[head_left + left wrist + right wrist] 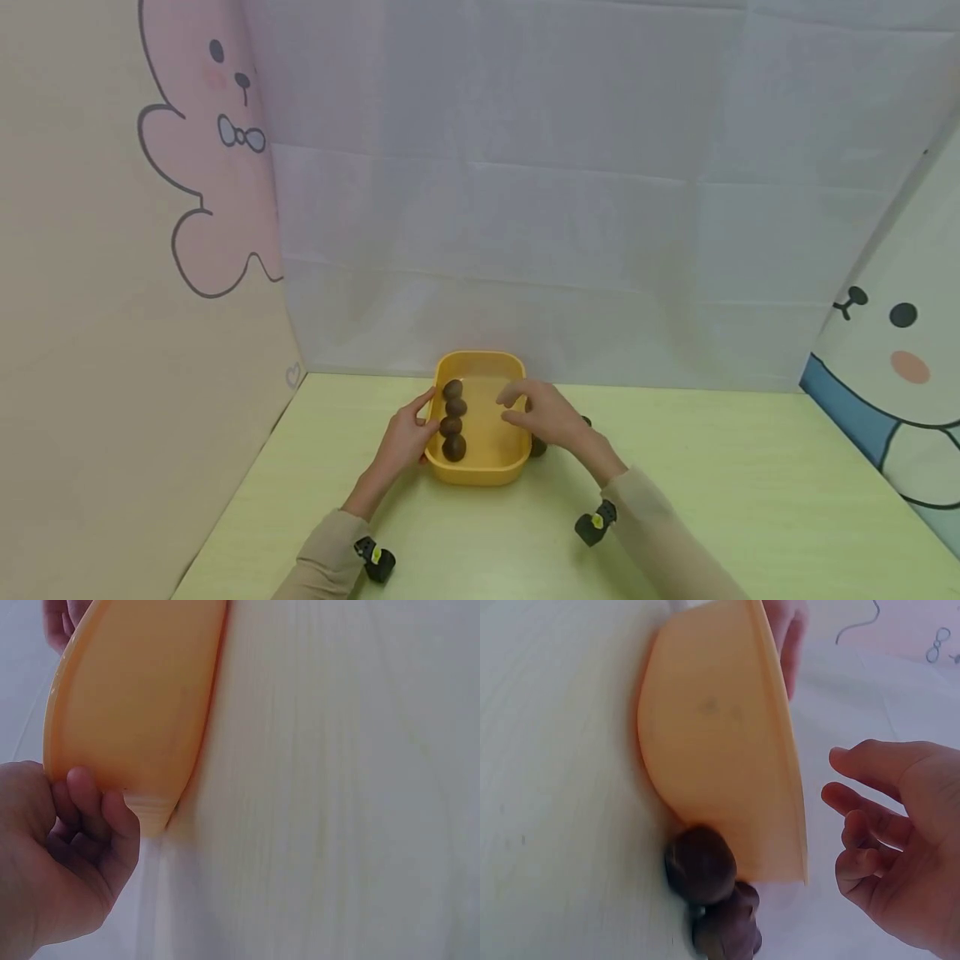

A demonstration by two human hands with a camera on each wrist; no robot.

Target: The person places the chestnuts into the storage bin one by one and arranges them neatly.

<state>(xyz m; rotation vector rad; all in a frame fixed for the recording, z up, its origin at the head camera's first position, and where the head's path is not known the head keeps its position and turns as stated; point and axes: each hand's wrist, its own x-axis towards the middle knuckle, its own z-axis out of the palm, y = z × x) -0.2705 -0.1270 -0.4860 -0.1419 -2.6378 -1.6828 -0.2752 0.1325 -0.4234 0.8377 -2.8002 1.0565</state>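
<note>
A yellow plastic tub [480, 476] with rounded corners stands on the table. My left hand [401, 437] grips its left rim, fingers curled against the outer wall in the left wrist view. Inside, several dark brown, round, egg-sized things [453, 447] lie in a row along the left wall. Over the tub's right rim hovers my right hand [551, 412], thumb and fingers bent apart with nothing between them. Beneath that hand, more brown round things [701, 864] lie outside the tub against its right side, partly hidden by the hand in the head view.
The pale yellow-green table [750, 500] ends at a hanging white sheet [525, 208] just behind the tub. A wall with a pink cartoon bear [225, 183] rises at the left, and another cartoon figure [885, 375] is at the right.
</note>
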